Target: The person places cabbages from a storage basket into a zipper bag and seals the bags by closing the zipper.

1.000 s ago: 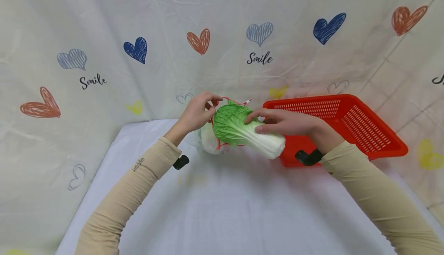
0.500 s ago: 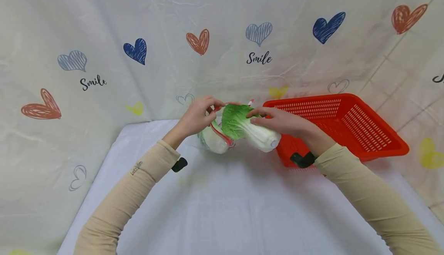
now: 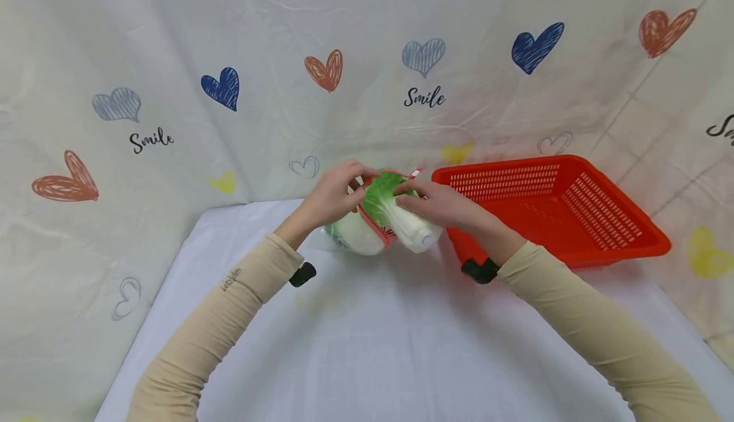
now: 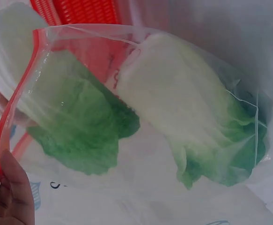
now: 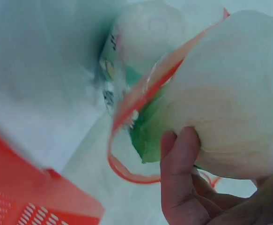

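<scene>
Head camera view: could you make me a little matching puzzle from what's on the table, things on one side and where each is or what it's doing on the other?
Things
1. left hand
2. right hand
3. cabbage in hand
4. red basket
5. second cabbage

States
A. leafy end going into the bag's mouth
B. stands to the right on the white cloth
C. pinches the red rim of the clear zip bag
D. already lies inside the bag
E. grips a cabbage by its white stalk

Pairs: 1-C, 2-E, 3-A, 4-B, 5-D
</scene>
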A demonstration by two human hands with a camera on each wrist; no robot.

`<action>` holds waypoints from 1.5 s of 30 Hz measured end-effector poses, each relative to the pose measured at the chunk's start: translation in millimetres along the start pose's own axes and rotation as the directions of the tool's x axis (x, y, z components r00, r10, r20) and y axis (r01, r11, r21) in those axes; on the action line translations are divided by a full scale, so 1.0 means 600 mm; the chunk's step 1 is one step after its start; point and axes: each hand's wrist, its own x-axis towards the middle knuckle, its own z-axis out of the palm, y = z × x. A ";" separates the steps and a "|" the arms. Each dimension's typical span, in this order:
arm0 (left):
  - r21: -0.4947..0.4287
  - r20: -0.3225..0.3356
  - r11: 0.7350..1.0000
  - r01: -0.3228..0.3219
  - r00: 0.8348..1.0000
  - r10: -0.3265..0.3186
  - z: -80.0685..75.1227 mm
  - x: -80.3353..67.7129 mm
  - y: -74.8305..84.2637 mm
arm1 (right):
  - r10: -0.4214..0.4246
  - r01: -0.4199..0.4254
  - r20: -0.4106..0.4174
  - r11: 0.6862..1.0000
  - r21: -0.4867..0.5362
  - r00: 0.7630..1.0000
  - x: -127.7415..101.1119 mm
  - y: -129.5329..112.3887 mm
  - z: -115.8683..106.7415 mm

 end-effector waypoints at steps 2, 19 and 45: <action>-0.010 0.006 1.000 0.012 1.000 -0.011 0.002 0.001 0.001 | 0.007 -0.008 0.013 0.999 0.035 1.000 0.004 0.003 0.005; -0.011 -0.127 0.987 0.163 0.979 -0.163 -0.002 0.004 -0.004 | -0.105 0.094 0.034 0.965 0.246 0.994 -0.032 0.020 0.037; -0.050 -0.010 0.992 0.116 0.993 -0.116 0.002 -0.001 -0.005 | -0.043 0.103 -0.239 0.964 0.243 0.970 0.024 0.040 0.092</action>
